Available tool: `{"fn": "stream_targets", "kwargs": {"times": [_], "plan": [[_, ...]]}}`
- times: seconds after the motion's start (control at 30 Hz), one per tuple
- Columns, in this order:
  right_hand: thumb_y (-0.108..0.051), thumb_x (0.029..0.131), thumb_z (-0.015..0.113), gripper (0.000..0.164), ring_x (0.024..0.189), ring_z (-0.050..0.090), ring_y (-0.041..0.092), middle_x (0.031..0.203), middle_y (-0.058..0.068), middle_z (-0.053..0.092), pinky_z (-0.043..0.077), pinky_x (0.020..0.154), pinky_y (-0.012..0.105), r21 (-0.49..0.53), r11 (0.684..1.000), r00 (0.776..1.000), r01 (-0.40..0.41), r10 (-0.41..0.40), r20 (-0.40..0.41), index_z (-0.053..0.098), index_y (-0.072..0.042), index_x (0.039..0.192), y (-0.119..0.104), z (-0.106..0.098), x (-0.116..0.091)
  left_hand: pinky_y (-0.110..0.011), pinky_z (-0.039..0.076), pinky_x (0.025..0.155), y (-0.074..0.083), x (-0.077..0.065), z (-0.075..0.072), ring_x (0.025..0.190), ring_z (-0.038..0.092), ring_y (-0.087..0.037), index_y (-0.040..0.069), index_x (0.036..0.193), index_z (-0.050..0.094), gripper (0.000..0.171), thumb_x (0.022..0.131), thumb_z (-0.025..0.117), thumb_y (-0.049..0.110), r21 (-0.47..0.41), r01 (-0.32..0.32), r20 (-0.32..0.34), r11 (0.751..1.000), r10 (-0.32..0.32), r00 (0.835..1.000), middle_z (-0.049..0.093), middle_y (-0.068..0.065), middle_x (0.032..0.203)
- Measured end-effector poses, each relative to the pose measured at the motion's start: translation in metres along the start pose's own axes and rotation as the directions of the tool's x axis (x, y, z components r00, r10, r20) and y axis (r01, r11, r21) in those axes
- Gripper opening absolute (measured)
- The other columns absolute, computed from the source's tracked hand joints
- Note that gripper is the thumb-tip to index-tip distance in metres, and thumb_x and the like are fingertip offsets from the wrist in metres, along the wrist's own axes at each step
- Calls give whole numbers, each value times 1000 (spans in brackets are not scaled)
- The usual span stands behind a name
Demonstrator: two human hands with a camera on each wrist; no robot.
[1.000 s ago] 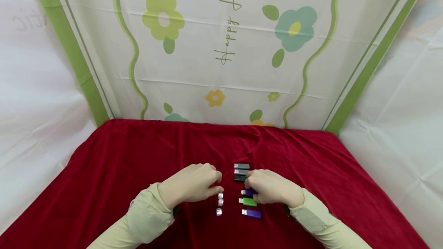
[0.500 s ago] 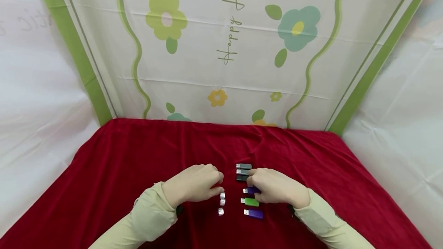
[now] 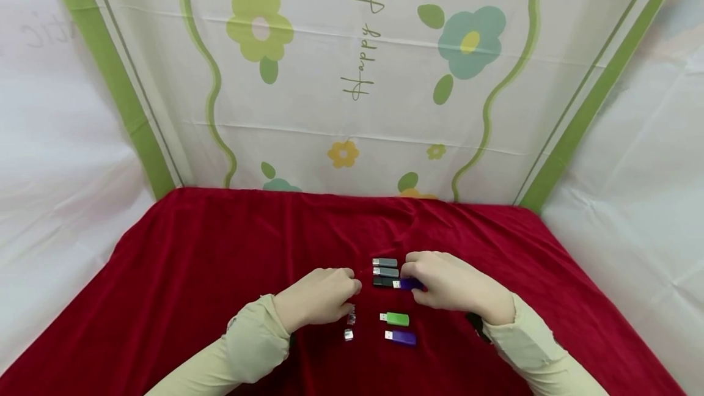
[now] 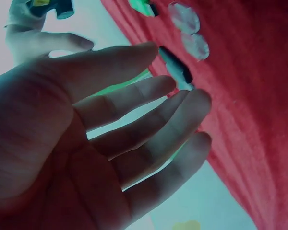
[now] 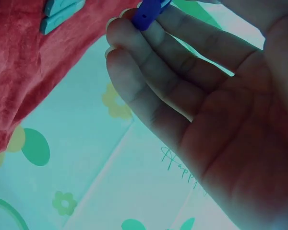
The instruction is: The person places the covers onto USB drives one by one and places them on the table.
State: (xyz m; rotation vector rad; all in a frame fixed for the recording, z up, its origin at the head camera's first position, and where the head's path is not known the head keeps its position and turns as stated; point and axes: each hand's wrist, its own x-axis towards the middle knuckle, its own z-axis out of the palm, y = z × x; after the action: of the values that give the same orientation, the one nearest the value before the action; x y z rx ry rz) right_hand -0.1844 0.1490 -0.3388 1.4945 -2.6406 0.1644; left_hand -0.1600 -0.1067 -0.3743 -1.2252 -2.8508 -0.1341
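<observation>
My right hand (image 3: 453, 280) pinches a purple USB stick (image 3: 407, 284), its metal plug pointing left beside a black USB stick (image 3: 382, 282). In the right wrist view, this purple stick (image 5: 148, 15) shows at the fingertips. My left hand (image 3: 321, 295) hovers over clear caps, fingers loosely bent and holding nothing. In the left wrist view, two clear caps (image 4: 185, 18) lie on the cloth past the fingertips. One more clear cap (image 3: 348, 335) lies nearer me. Two grey USB sticks (image 3: 385, 262) lie above the black one.
A green USB stick (image 3: 396, 319) and another purple USB stick (image 3: 403, 338) lie below the right hand, plugs to the left. Red cloth (image 3: 231, 231) covers the table. A white printed curtain (image 3: 352, 121) hangs behind it, with white side walls left and right.
My right hand has carried the purple USB stick up and slightly right, level with the black one. My left hand has shifted a little to the right, partly covering the upper clear cap.
</observation>
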Motion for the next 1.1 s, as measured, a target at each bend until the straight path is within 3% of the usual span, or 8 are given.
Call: {"fn": "stream_targets", "kwargs": {"times": [0.2,0.63,0.9,1.1], "plan": [[0,72,72,18,63,42,4,74,-8,49,42,58,22,-4,1000,1000,-19,19,14,65,-15,79,2,-2,-2,-24,46,55,2,2,6,65,55,-10,17,86,72,9,82,75,9,14,-24,3,1000,24,1000,54,6,76],[-1,72,73,19,64,41,4,75,-12,46,42,57,21,6,1000,1000,-4,4,-3,65,-15,81,-3,-7,-5,-24,44,52,5,-1,14,63,52,-8,21,71,66,22,80,71,2,47,-56,-23,997,57,998,51,8,69],[0,72,74,19,64,41,4,75,-9,49,42,58,21,8,1000,1000,-6,6,3,65,-15,80,-6,-7,-5,-22,37,47,6,-3,11,55,40,-5,22,57,51,39,71,71,-8,32,-65,-25,997,66,998,47,9,64],[0,72,75,19,64,41,4,75,-8,50,42,58,21,12,1000,1000,-6,6,4,66,-14,81,-7,-7,-5,-21,36,47,7,-5,9,55,38,-4,21,58,55,37,67,76,-8,17,-61,-10,998,62,998,50,11,63]]}}
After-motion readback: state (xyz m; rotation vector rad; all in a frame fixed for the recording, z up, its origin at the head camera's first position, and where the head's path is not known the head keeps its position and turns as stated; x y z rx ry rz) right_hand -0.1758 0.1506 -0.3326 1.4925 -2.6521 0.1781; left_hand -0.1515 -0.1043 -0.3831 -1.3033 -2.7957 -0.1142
